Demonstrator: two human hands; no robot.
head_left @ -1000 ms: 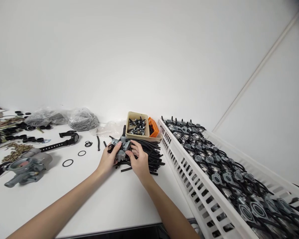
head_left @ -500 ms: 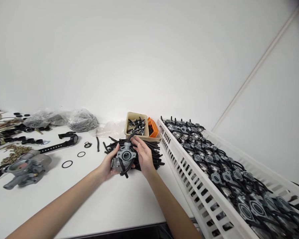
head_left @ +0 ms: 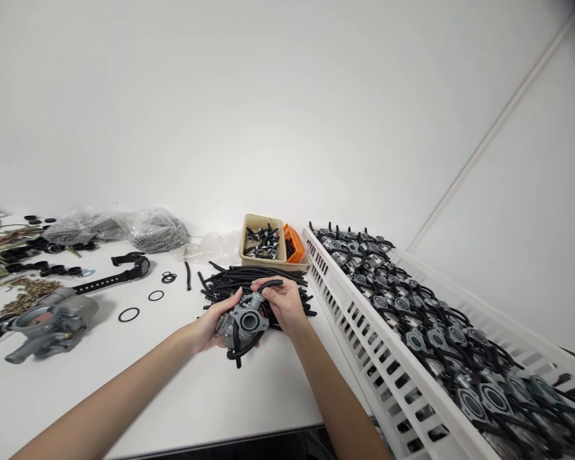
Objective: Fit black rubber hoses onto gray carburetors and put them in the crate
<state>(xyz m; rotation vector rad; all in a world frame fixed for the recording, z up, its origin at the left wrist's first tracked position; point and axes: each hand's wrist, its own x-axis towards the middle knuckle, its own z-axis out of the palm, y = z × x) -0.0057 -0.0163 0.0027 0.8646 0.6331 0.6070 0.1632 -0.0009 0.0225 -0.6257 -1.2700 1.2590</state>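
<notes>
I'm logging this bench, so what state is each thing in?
Carburetor: held, tilted
Top hose: attached, bent
Left hand: gripping the carburetor
Right hand: closed on top hose
Loose hoses: piled
White crate: open, well filled
Cream tray: open, holding parts
Orange basket: open, holding black parts
Watch: unbuckled
Clear bag behind watch: bulging

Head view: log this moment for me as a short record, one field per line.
Left hand: left hand holds a grey carburetor by its side
Right hand: right hand pinches the short black hose at its top
Behind the hands: pile of black hoses, beige tray of small fittings, orange basket
Right side: white crate with rows of similar carburetors
Left side: black watch, black rings
</notes>
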